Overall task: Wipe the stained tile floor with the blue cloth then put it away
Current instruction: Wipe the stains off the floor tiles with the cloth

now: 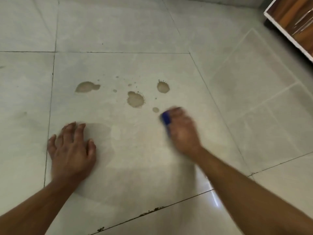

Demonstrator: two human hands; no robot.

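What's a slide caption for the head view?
Right hand holds blue cloth beside brown stains; left hand flat on tile.

I am seeing a smooth, glossy tile floor (118,39) reflecting light, a soft blue cloth (166,118), and glossy wood-grain furniture (294,19) edged in white.

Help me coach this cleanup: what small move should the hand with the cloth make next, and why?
Probably slide the right hand with the blue cloth forward-left over the small spot, then the large stain. The brown stains are unwiped and lie just beyond the cloth.
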